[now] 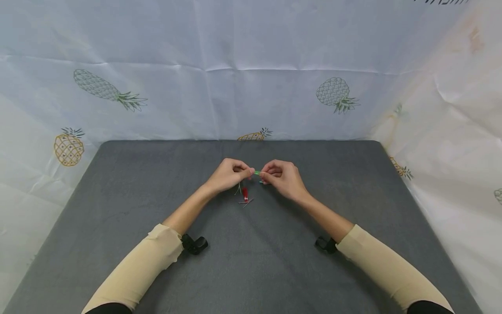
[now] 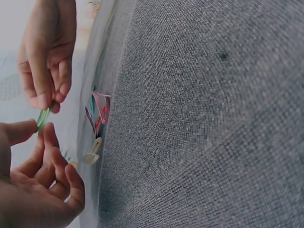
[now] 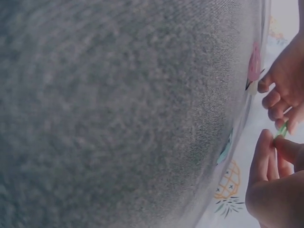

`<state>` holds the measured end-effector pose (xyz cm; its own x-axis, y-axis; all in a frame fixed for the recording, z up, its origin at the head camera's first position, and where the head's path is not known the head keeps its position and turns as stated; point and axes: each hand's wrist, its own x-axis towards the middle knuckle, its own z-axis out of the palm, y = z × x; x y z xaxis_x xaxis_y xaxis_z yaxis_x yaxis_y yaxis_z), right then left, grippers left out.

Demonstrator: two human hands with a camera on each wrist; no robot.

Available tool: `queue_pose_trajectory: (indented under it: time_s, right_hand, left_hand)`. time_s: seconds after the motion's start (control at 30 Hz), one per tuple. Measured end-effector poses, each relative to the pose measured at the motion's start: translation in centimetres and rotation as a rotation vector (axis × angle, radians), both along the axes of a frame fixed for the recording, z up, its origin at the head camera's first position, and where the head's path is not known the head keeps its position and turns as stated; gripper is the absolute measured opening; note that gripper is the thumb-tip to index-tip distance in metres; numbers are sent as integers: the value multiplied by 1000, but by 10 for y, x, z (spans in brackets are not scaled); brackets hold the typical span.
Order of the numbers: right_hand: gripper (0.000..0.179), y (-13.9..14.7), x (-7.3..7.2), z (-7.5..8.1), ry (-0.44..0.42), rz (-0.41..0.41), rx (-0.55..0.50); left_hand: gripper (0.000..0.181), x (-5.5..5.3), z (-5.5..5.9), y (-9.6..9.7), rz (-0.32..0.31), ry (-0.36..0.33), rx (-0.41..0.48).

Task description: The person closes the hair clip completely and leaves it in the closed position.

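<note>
A small green hair clip is pinched at one end by my left hand and at the other by my right hand. Both hands hold it above the table, thumb against forefinger. In the left wrist view the green clip stands slanted between the two sets of fingertips. Below the hands lie more hair clips: a red one, a cream one and a pink one. A teal clip lies on the table under my right hand, mostly hidden by its fingers in the head view.
The grey cloth-covered table spreads around the hands. Behind it hangs a white curtain with pineapple prints, and more of it runs along both sides. Black wrist cameras are strapped at the sleeve ends.
</note>
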<state>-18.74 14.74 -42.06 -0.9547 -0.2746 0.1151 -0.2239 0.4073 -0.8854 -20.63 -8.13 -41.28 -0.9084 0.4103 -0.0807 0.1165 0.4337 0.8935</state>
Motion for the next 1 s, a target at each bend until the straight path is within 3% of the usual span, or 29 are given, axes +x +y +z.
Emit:
queue_pose_trajectory:
  time_s: [0.2,0.53,0.77,1.0]
  right_hand:
    - [13,0,-2,0,-13,21,-29]
    - [23,2,-6,-2,-124,48,-122]
    - [27,3,-7,-2,-105,52,-103]
    - [26,3,-8,-3,-42,60,-59]
  left_hand:
    - [30,-1,0,-2,-16,30,-1]
    - [21,-2,-1,-4,-26,70,43]
    - [18,-4,-1,-5,-17,79,45]
    - [21,-4,0,-5,19,27,45]
